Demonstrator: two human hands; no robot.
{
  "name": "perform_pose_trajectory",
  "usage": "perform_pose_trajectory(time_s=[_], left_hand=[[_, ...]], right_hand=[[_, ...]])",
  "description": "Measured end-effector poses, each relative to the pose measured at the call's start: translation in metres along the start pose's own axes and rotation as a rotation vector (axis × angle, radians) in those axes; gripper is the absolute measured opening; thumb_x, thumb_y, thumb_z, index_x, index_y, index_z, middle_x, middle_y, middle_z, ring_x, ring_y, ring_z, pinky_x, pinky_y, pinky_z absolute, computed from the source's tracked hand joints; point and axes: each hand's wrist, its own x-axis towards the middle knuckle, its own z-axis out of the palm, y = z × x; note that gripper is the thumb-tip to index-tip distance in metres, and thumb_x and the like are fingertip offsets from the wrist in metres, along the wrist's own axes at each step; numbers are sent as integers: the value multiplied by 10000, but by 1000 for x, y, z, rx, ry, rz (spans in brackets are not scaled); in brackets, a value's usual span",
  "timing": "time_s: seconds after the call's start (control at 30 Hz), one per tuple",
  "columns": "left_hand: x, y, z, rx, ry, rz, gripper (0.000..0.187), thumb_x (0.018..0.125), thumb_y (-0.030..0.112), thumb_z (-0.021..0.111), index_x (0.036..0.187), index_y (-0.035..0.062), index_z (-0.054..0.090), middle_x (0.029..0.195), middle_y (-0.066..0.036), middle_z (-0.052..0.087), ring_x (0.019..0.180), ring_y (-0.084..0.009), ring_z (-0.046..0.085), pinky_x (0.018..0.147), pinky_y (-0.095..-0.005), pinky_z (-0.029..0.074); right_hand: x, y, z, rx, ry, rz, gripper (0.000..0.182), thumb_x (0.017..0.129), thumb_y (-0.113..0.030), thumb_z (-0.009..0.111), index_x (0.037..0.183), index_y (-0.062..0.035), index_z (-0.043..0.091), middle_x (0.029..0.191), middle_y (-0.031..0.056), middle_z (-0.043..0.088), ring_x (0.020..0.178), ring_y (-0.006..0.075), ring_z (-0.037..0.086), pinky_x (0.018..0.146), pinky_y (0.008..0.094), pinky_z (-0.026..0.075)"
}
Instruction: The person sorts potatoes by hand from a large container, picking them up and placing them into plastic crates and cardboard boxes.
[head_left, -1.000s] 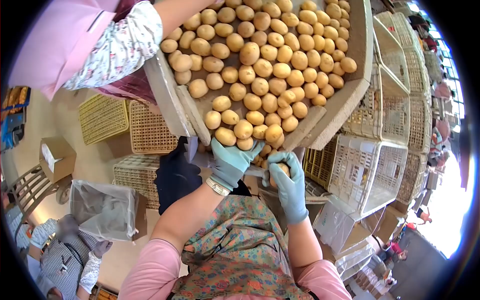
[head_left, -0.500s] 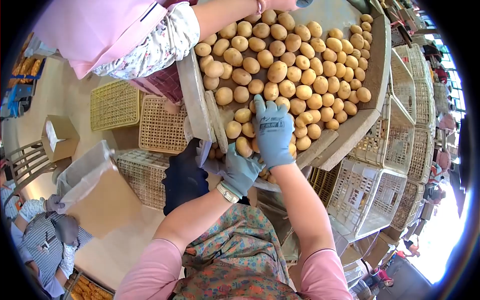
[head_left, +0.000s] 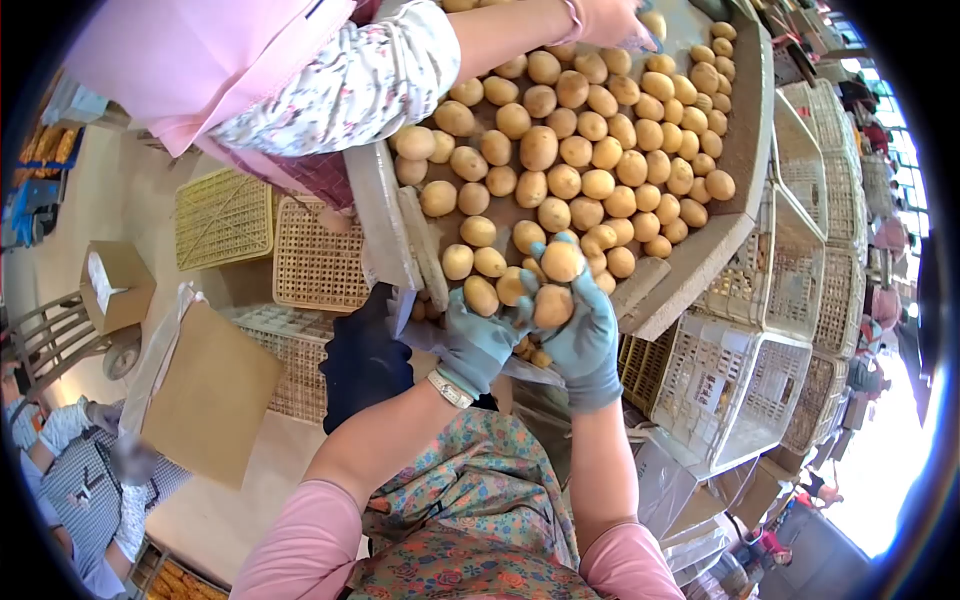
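Two potatoes rest in my right hand (head_left: 585, 350), which wears a blue-grey glove and is turned up: an upper potato (head_left: 562, 262) by the fingertips and a lower potato (head_left: 553, 307) nearer the palm. My left hand (head_left: 478, 345), in a matching glove, is cupped round a potato (head_left: 481, 294) at the narrow end of the sorting table (head_left: 690, 262). Its inner fingers come close to the right hand's lower potato. Many loose potatoes (head_left: 538, 148) spread across the table beyond both hands.
Another person's arm (head_left: 510, 45) reaches over the table from the upper left. Stacked white plastic crates (head_left: 735, 385) stand on the right. At left are yellow crates (head_left: 225, 218) and a lined cardboard box (head_left: 210, 390); a second person's sleeve (head_left: 135, 520) shows lower left.
My right hand has turned from palm down on the potatoes to palm up, with two potatoes in it. My left hand has barely moved. The other person's arm has shifted right.
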Motion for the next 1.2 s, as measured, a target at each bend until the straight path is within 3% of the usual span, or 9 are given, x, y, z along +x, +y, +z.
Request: perform_pose_trajectory(time_s=[0.07, 0.17, 0.5, 0.6, 0.7, 0.83, 1.0, 1.07, 1.2], left_hand=[[7, 1, -17, -76, -105, 0, 667, 1032, 572, 415, 1550, 151, 427, 1575, -112, 454, 1472, -337, 418, 1245, -533, 318], [0, -1, -3, -80, -84, -27, 661, 1051, 572, 383, 1557, 149, 410, 1603, -121, 429, 1508, -334, 373, 1253, -529, 304], [3, -4, 3, -93, -360, 32, 582, 1108, 486, 372, 1569, 131, 376, 1575, -126, 469, 1466, -293, 447, 1223, -474, 387], [-2, -6, -1, 956, -74, 296, 629, 1098, 515, 329, 1573, 106, 370, 1559, -142, 476, 1436, -310, 478, 1207, -483, 408], [-6, -3, 13, 154, -126, 16, 699, 1072, 561, 295, 1585, 91, 356, 1579, -164, 447, 1464, -325, 444, 1229, -493, 377], [-7, -2, 14, -113, -298, -142, 774, 1041, 621, 330, 1612, 99, 311, 1648, -156, 350, 1540, -313, 341, 1269, -489, 315], [-10, 0, -24, 1046, -111, 286, 799, 1028, 628, 378, 1622, 104, 271, 1660, -152, 319, 1542, -322, 320, 1268, -511, 313], [-4, -4, 9, 108, -4, 35, 771, 1026, 600, 410, 1615, 114, 303, 1656, -157, 321, 1541, -361, 308, 1268, -605, 264], [-2, 2, 4, 25, -39, -38, 725, 1031, 609, 421, 1610, 175, 370, 1642, -109, 368, 1534, -350, 332, 1242, -667, 242]], right_hand=[[-8, 7, -5, 315, -64, 87, 721, 1036, -474, 576, 1632, -147, 337, 1636, 151, 395, 1434, 395, 469, 1163, 626, 391], [-9, 13, -7, 434, -147, 110, 788, 1056, -583, 488, 1655, -134, 245, 1652, 161, 343, 1472, 401, 410, 1213, 634, 323], [-12, 18, 5, 296, -148, 82, 702, 1090, -496, 504, 1627, -106, 274, 1568, 203, 449, 1335, 358, 575, 1103, 540, 499], [-26, 16, 19, -55, -53, -51, 707, 1052, -283, 617, 1642, -85, 280, 1547, 179, 482, 1331, 281, 572, 1094, 433, 512], [-31, 13, 24, -411, 44, -126, 859, 944, -137, 739, 1659, -83, 266, 1512, 174, 520, 1364, 232, 536, 1109, 382, 493], [-30, 19, 18, -894, 55, -409, 906, 907, -134, 780, 1658, -79, 275, 1423, 157, 609, 1285, 227, 607, 1074, 355, 506], [-49, 20, 8, -968, 20, -352, 672, 879, -85, 788, 1498, -67, 529, 1362, 141, 651, 1253, 244, 629, 1071, 373, 498], [-72, 12, -15, -1171, -74, -158, 498, 887, -141, 774, 1365, -69, 653, 1320, 133, 672, 1212, 273, 650, 1059, 388, 503], [-171, 13, -111, -1605, 275, 214, 395, 904, -276, 718, 1274, -138, 704, 1255, 165, 697, 1148, 355, 674, 1004, 424, 530]])
